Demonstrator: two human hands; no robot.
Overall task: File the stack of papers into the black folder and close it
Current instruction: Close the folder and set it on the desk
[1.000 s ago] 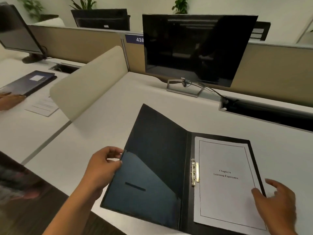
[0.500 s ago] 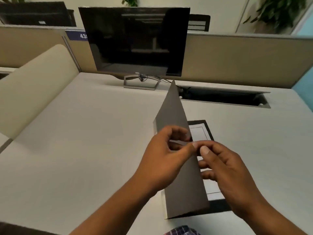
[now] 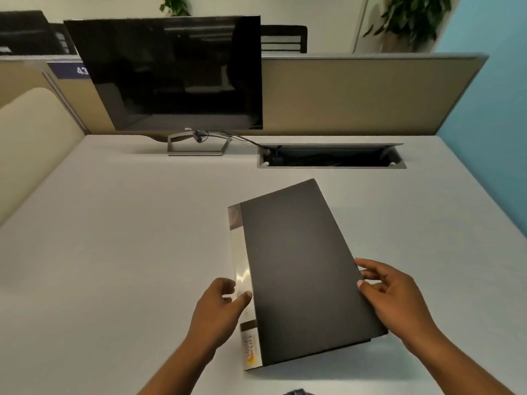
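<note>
The black folder (image 3: 299,266) lies closed on the white desk, tilted with its far end leaning left. A shiny label strip runs along its left spine. The papers are hidden inside it. My left hand (image 3: 219,312) grips the spine edge, thumb on the label strip. My right hand (image 3: 390,297) holds the folder's right edge near the front corner, fingers curled around it. The front right corner looks slightly lifted off the desk.
A dark monitor (image 3: 171,75) stands at the back of the desk (image 3: 114,238) on a metal foot. An open cable hatch (image 3: 330,156) sits behind the folder. Beige partitions close the back and left; a blue wall is at the right.
The front cover, upright half a second ago, has swung down onto the papers. The folder is now shut and both hands have moved to its side edges.
</note>
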